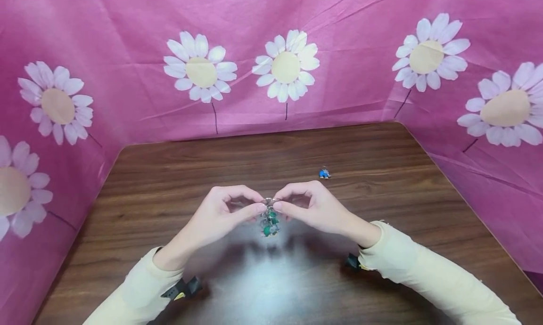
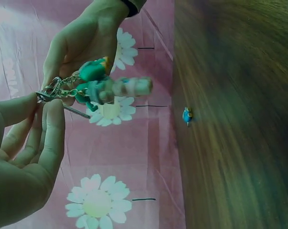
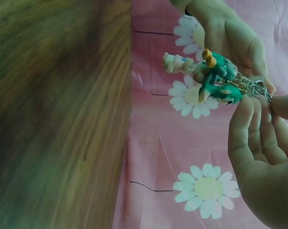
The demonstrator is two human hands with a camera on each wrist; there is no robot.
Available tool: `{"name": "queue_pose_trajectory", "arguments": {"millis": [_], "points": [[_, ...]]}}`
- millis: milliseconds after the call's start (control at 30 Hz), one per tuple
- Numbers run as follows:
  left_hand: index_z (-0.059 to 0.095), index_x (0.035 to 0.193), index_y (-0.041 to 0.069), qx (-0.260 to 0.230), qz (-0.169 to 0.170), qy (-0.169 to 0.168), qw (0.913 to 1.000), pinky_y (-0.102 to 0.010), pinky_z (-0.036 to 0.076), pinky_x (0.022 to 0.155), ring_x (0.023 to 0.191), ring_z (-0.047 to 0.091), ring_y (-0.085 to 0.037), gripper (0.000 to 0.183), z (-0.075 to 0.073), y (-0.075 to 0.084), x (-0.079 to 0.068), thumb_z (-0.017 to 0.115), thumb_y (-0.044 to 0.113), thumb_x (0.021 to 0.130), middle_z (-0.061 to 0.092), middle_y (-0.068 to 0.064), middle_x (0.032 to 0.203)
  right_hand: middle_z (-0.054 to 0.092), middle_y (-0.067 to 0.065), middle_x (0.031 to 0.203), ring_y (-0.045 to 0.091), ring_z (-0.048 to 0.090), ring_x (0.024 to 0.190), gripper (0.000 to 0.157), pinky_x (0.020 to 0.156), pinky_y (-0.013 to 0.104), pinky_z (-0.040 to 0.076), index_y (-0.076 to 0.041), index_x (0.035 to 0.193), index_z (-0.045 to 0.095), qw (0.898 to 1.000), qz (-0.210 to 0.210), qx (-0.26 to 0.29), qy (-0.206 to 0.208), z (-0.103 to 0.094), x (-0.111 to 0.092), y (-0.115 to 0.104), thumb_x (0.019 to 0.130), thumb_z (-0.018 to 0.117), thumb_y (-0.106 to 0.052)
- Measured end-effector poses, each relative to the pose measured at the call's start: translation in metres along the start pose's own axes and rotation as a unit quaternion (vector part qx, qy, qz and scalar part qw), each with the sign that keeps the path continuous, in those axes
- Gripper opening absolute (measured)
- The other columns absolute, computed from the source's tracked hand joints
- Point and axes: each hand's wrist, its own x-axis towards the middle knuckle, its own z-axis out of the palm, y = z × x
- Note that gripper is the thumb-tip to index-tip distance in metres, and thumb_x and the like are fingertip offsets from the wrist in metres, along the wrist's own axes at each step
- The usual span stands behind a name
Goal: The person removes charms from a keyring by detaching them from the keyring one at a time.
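Observation:
Raised over the table, a bunch of keychains (image 1: 269, 226) dangles between both hands. Its metal rings (image 1: 268, 202) are pinched by the left hand (image 1: 214, 221) on one side and by the right hand (image 1: 324, 213) on the other, thumb against fingers. In the left wrist view, green figurines (image 2: 93, 70) and a pale, greyish one (image 2: 129, 87) hang from short chains; a thin metal piece (image 2: 77, 112) sticks out below the rings. The right wrist view shows two green figurines (image 3: 226, 68) close together. Fingers partly hide the rings.
Beyond the right hand, a small blue figurine keychain (image 1: 324, 173) lies on the brown wooden table (image 1: 191, 165). A pink cloth (image 1: 140, 42) printed with white flowers hangs around the table's back and sides. Black straps (image 1: 182, 289) show at both wrists.

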Motion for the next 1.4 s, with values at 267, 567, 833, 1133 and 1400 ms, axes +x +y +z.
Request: {"name": "queue_pose_trajectory", "arguments": {"millis": [267,567,833,1133,1400], "points": [[0.076,0.102,0.018,0.082,0.052,0.000,0.9952,-0.036,0.059,0.058,0.075,0.068,-0.017,0.009,0.003,0.006,0.004,0.075,0.015,0.094,0.073,0.003,0.088,0.075,0.004,0.094,0.021,0.070,0.078,0.012,0.068,0.041,0.063,-0.009,0.105,0.076,0.999,-0.019,-0.028,-0.018,-0.005,0.000,-0.009,0.096,0.069,-0.004],[0.078,0.099,0.018,0.127,0.105,0.031,0.9858,-0.030,0.058,0.058,0.076,0.067,-0.011,0.012,0.006,0.000,0.004,0.081,0.014,0.089,0.072,0.011,0.087,0.075,0.007,0.098,0.024,0.070,0.077,0.017,0.066,0.046,0.063,-0.004,0.107,0.075,0.999,-0.050,-0.001,-0.001,-0.006,0.000,-0.012,0.094,0.068,0.005],[0.077,0.099,0.015,0.138,0.171,0.051,0.9743,-0.026,0.057,0.057,0.078,0.067,-0.011,0.009,0.007,0.000,0.004,0.077,0.010,0.092,0.072,0.006,0.089,0.075,0.007,0.096,0.019,0.068,0.075,0.018,0.063,0.044,0.062,-0.005,0.107,0.075,0.998,-0.057,-0.030,0.007,-0.007,0.002,-0.010,0.094,0.069,0.004],[0.072,0.097,0.015,0.182,0.201,0.059,0.9607,-0.022,0.056,0.055,0.073,0.064,-0.007,0.013,0.007,-0.001,0.005,0.072,0.004,0.090,0.067,0.009,0.085,0.074,0.008,0.099,0.021,0.071,0.079,0.019,0.066,0.042,0.063,-0.006,0.107,0.075,0.998,-0.055,-0.021,-0.007,-0.007,0.003,-0.012,0.092,0.070,0.005],[0.071,0.099,0.012,0.200,0.217,0.060,0.9535,-0.019,0.056,0.057,0.073,0.066,-0.006,0.015,0.008,-0.001,0.006,0.071,0.001,0.089,0.070,0.007,0.087,0.073,0.006,0.099,0.021,0.071,0.077,0.023,0.064,0.042,0.062,-0.003,0.113,0.074,0.997,-0.062,-0.039,-0.005,-0.008,0.003,-0.015,0.092,0.070,0.006]]}}
